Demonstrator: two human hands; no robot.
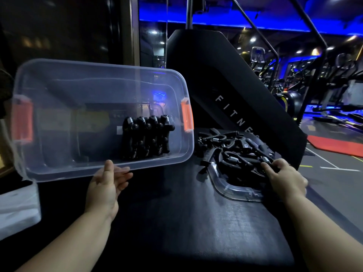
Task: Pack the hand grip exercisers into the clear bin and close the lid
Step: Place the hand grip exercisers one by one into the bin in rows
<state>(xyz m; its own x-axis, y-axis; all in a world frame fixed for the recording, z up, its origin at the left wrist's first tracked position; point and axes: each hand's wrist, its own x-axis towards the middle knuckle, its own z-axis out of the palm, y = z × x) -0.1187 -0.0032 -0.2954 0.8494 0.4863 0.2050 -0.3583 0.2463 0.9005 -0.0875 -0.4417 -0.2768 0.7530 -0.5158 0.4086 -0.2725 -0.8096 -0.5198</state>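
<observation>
The clear bin (59, 91) with orange latches is tilted up, its opening facing me. My left hand (107, 183) holds its near rim, thumb over the edge and fingers behind the wall. Several black hand grip exercisers (146, 137) stand in a row inside at the right. A loose pile of black hand grip exercisers (233, 148) lies on the black surface to the right, partly on the clear lid (235, 190). My right hand (282, 175) grips an exerciser at the pile's near right edge.
The work surface is a black textured treadmill deck (186, 222) with a black console panel (225, 85) rising behind. A white object (17, 207) lies at the left edge. Gym machines (324, 75) and a red mat (337, 146) stand beyond on the right.
</observation>
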